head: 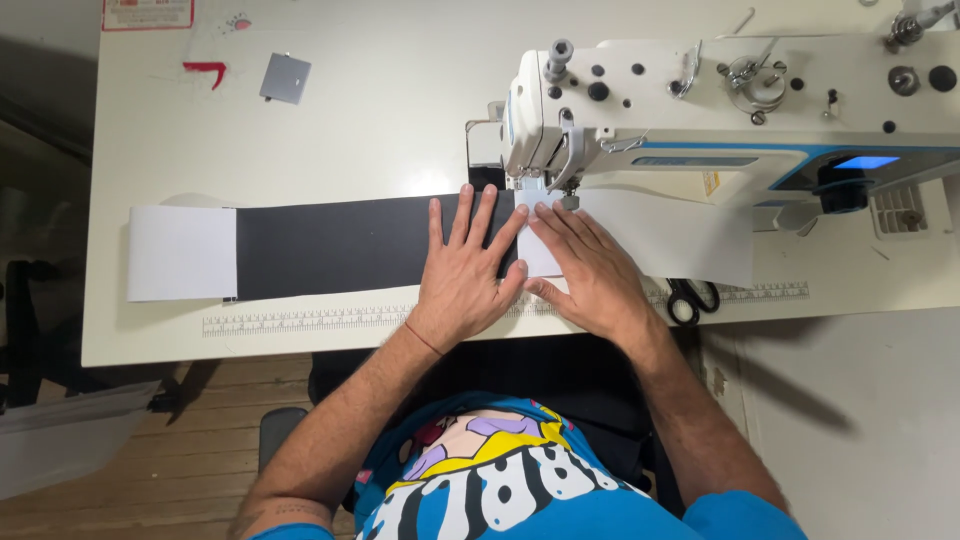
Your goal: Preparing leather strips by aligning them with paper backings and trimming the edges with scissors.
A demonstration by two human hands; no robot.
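Both hands lie flat, fingers spread, gripping nothing: left hand presses the black fabric strip, right hand the white strip just beyond it; sewing machine ahead; keeping edges aligned at the needle seems wise; scissors beside the right wrist

Head view, single camera, worn by the person.
Looks steeply down from above and close over the tabletop; sewing machine fills upper right, wearer's forearms and chest enter from bottom edge, wooden floor at lower left.
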